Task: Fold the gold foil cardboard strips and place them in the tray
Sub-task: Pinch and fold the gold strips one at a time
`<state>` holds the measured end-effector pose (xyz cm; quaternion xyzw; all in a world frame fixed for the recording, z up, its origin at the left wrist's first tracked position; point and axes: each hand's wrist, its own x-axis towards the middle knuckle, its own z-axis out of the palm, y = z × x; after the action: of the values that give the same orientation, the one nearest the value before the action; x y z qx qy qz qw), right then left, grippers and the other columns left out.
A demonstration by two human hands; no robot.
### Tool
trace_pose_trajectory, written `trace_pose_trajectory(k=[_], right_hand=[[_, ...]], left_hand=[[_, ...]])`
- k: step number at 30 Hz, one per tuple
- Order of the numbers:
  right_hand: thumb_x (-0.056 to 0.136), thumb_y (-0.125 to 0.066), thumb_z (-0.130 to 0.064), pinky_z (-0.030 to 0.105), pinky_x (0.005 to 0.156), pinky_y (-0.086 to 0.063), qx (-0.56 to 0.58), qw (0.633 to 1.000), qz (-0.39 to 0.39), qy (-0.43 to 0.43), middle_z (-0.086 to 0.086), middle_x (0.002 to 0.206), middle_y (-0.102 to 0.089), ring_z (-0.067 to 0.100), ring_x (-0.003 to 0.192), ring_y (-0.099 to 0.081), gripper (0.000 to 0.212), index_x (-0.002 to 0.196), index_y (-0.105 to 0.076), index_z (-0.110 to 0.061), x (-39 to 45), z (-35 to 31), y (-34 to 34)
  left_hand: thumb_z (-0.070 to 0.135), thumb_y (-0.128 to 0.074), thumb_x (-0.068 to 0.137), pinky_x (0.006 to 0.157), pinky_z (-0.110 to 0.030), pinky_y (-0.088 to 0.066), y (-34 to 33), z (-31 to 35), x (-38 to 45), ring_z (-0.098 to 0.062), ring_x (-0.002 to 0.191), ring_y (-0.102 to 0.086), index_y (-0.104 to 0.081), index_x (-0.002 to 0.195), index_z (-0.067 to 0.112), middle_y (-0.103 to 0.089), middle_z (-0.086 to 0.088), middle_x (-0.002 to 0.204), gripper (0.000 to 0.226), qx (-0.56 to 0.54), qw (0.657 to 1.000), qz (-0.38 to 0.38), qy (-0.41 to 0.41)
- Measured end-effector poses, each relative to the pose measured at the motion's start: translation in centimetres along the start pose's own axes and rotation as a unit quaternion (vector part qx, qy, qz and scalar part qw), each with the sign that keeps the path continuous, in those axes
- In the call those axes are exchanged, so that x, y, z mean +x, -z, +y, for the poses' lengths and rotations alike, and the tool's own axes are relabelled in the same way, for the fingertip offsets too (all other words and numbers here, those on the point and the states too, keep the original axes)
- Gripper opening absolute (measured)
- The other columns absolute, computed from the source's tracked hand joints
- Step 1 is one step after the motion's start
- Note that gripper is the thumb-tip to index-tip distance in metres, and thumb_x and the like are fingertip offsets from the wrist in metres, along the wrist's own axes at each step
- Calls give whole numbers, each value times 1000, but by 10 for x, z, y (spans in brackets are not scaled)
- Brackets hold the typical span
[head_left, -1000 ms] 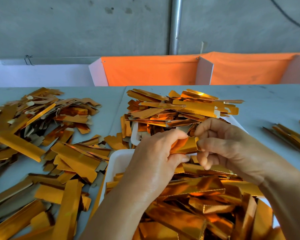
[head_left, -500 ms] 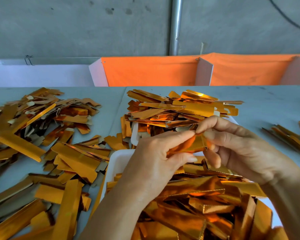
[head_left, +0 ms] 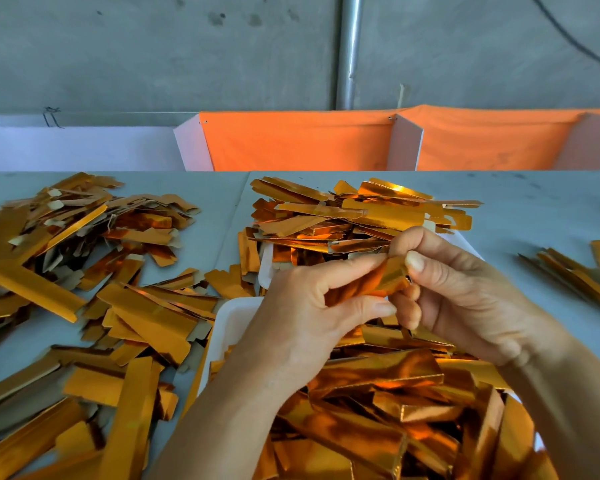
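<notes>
Both hands hold one gold foil strip (head_left: pixel 371 282) above the near white tray (head_left: pixel 231 327). My left hand (head_left: pixel 309 320) pinches its left part between thumb and fingers. My right hand (head_left: pixel 465 296) pinches its right end, thumb on top. The strip is bent between them. The near tray is heaped with folded gold strips (head_left: pixel 395 410). A second white tray (head_left: pixel 265 268) behind it carries a tall stack of strips (head_left: pixel 361 216).
Loose flat gold strips (head_left: pixel 84 289) cover the grey table at the left, some showing brown backs. A smaller bunch of strips (head_left: pixel 579 275) lies at the right. Orange fabric bins (head_left: pixel 291 143) stand along the table's far edge against a concrete wall.
The hands have shifted slightly up and right while working the strip. My right thumb now lies on top of its end, and the strip looks more bent.
</notes>
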<state>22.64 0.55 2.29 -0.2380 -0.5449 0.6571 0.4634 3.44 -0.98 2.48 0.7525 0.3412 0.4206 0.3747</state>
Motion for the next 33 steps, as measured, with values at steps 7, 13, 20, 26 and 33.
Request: trace_pose_trajectory(k=[7, 13, 20, 26, 33], right_hand=[[68, -84, -35, 23, 49, -51, -62, 998, 6, -10, 2, 59, -58, 16, 48, -59, 31, 82, -65, -15, 2, 2, 2], [78, -74, -30, 23, 53, -50, -182, 977, 56, -96, 5, 61, -58, 17, 53, -60, 23, 90, -66, -12, -2, 3, 10], [92, -60, -22, 24, 61, -52, -221, 911, 348, -18, 2, 64, -63, 15, 68, -63, 12, 84, -66, -17, 0, 3, 23], [94, -55, -13, 39, 82, -54, -379, 824, 418, -50, 2, 96, -64, 24, 92, -61, 19, 82, -64, -23, 14, 1, 35], [97, -50, -21, 15, 54, -38, -670, 695, 256, -39, 2, 128, -57, 9, 75, -55, 31, 127, -56, -27, 70, 2, 38]], left_hand=[[37, -68, 78, 75, 0, -41, 3, -2, -1, 10, 96, -59, -59, 108, 55, -66, 29, 98, 36, 35, 999, -5, 19], [39, -70, 78, 77, -11, -44, 2, -12, -1, 10, 95, -50, -59, 113, 49, -62, 22, 95, 38, 175, 983, -25, 49], [76, -37, 68, 78, -12, -43, 7, -14, -2, 14, 98, -48, -69, 104, 37, -62, 24, 101, 62, 211, 973, -73, 60], [65, -30, 79, 83, -9, -39, 5, -13, 0, 7, 97, -49, -65, 114, 32, -60, 20, 108, 60, 284, 958, -11, 31], [58, -40, 85, 77, -19, -43, -1, -11, 0, 0, 82, -56, -68, 96, 28, -63, 12, 88, 43, 279, 958, -44, 48]])
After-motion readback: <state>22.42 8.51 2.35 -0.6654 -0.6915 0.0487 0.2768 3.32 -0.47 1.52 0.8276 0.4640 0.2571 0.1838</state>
